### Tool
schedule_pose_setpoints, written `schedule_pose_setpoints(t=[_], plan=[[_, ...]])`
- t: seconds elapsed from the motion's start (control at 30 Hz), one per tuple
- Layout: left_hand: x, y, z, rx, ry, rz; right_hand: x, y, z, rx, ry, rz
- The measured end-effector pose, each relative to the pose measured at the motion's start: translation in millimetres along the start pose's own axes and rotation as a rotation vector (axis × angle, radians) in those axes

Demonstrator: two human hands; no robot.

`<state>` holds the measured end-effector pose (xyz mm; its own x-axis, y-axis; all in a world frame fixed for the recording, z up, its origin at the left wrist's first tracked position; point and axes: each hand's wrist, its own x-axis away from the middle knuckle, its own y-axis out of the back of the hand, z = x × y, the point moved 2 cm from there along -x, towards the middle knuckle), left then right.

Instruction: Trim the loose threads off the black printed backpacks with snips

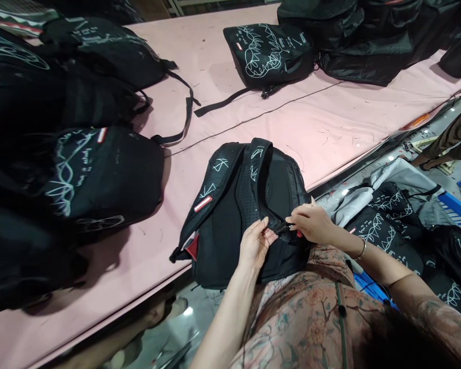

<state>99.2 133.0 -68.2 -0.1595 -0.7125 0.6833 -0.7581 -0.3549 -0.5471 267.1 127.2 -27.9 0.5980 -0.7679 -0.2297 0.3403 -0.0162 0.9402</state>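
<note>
The left hand (255,243) and right hand (311,221) pinch the strap end (281,228) on a black backpack (221,256) at the pink table's (153,246) near edge, apparently handling its webbing, which calls for a steady hold next.

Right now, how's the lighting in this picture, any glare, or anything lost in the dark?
Head view: the pink table is bright, with shadows beside the black bags at left, the lowest nearly lost in darkness; head view: the floor shows glare spots; head view: the left hand and right hand stand out against the black backpack.
</note>
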Motion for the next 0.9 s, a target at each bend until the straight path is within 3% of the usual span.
schedule_pose_setpoints(t=[0.23,0.47,0.53,0.6,0.7,0.8,0.9], plan=[[3.8,-0.4,0.0,-0.01,0.0,0.013,-3.5,-4.7,4.5,-0.161,-0.049,-0.183],[6.9,-6.4,-6.5,-0.048,-0.032,0.034,12.2,-33.4,7.9,-1.057,-0.504,-0.135],[4.0,-5.1,-4.1,-0.064,-0.021,0.033,15.1,-31.4,9.6,-1.217,-0.566,-0.182],[0.6,-1.6,-0.2,-0.073,0.002,0.018,13.3,-17.9,8.4,-1.284,-0.529,-0.314],[-0.8,3.0,3.5,-0.07,0.006,-0.001,5.3,10.2,0.5,-1.024,-0.338,-0.43],[2.4,2.8,2.8,-0.059,-0.017,0.011,0.8,19.8,-10.5,-0.604,-0.21,-0.333],[4.9,1.4,1.2,-0.049,-0.019,0.013,5.3,7.9,-17.7,-0.387,-0.183,-0.165]])
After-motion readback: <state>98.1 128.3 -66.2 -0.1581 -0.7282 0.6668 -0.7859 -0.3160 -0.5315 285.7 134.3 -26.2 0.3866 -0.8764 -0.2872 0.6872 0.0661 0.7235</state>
